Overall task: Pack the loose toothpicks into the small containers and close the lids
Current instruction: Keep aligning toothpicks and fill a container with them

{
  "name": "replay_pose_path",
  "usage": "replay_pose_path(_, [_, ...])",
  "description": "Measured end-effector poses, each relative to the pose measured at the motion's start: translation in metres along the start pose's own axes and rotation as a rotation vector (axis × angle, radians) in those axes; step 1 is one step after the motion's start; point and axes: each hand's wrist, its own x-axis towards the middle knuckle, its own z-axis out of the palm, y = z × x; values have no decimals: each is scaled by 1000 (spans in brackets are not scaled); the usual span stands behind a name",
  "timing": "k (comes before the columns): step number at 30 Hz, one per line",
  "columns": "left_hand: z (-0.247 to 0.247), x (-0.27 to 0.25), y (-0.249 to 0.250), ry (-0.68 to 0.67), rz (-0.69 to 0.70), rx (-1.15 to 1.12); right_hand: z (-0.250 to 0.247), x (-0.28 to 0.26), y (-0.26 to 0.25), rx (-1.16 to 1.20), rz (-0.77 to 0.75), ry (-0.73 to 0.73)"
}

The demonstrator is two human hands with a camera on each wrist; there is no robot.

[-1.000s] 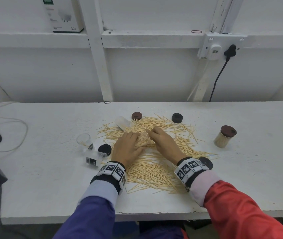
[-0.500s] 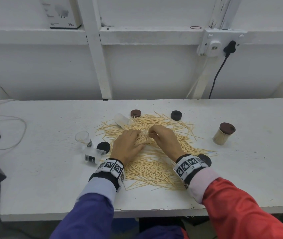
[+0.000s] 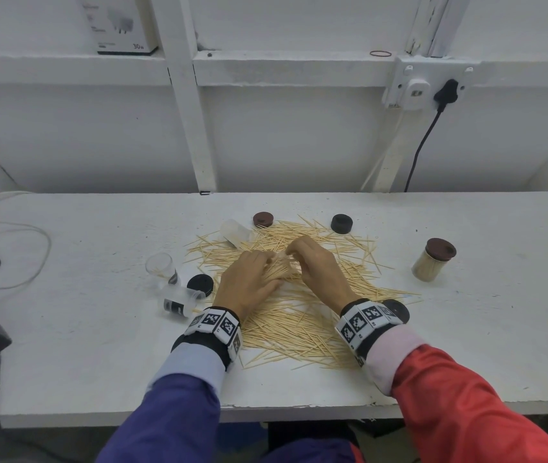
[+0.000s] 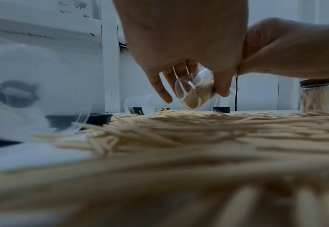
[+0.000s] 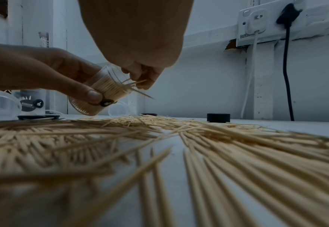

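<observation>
- A tilted clear container (image 5: 99,92), partly filled, is held in the left hand (image 3: 249,282) over the surface's (image 3: 99,345) middle.
- A few toothpicks (image 5: 134,86) are pinched in the right hand's (image 3: 319,272) grip at its mouth.

Your counter (image 3: 466,345) is painted white, matt, faintly scuffed and chipped along its near edge. Across the middle of the frame lie pale, dry-looking wooden toothpicks (image 3: 286,325). The container (image 5: 101,90) your left hand (image 3: 249,282) holds is clear, glossy plastic with fine ribbing near its mouth; two more clear containers (image 3: 179,300) lie at centre left. The lids (image 3: 341,223) look like matt dark plastic. At right, a capped jar (image 3: 433,260) shows smooth, clear walls. Your sleeves are cloth.
</observation>
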Motion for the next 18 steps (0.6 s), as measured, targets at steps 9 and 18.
replay_pose_path(9, [-2,-1,2,-11,29,26,0,-1,-1,18,41,-13])
replay_pose_path(18, [-5,-3,4,78,-45,22,-1,-5,-2,32,131,-159])
